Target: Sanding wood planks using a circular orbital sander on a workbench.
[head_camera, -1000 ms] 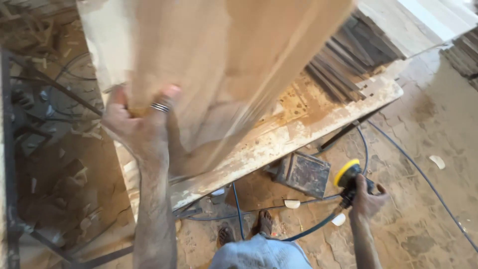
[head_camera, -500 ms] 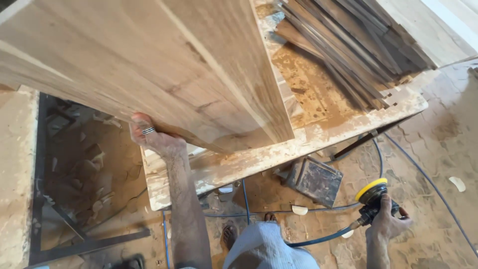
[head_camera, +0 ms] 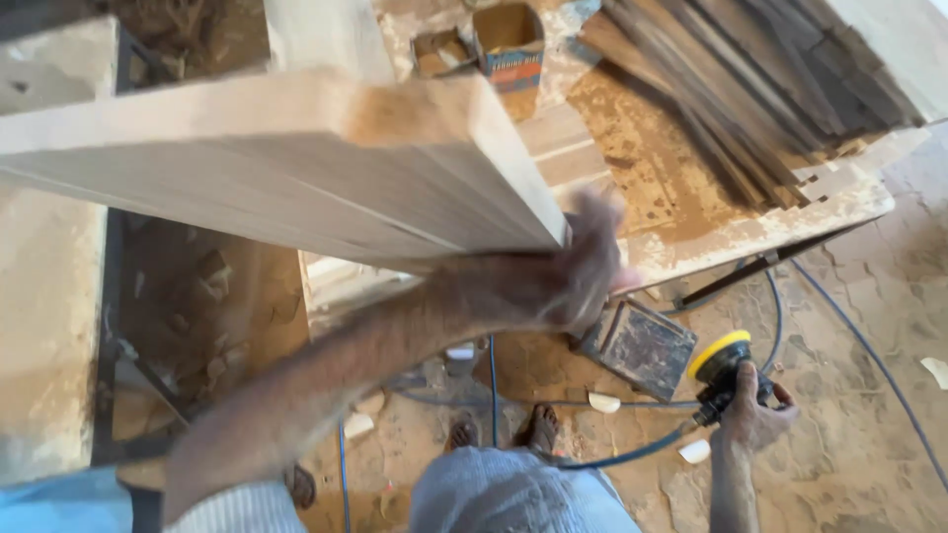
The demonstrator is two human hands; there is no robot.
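Note:
A thick pale wooden panel (head_camera: 286, 168) lies tilted across the dusty workbench (head_camera: 770, 222), its near corner toward me. My left hand (head_camera: 583, 262), blurred by motion, grips that near right corner from below. My right hand (head_camera: 752, 415) hangs low at my side, shut on a round sander with a yellow pad (head_camera: 719, 360), held above the floor. A blue cable (head_camera: 632, 452) runs from the sander across the floor toward my feet (head_camera: 538, 429).
A stack of dark thin wooden strips (head_camera: 760, 94) lies on the bench's right part, and small open cardboard boxes (head_camera: 509, 39) stand behind the panel. A dark square metal piece (head_camera: 644, 345) lies on the floor under the bench edge. Wood scraps litter the dirt floor.
My left hand has slid from the panel's left underside to its near right corner. The panel has swung flatter and further left. The right hand still hangs with the sander.

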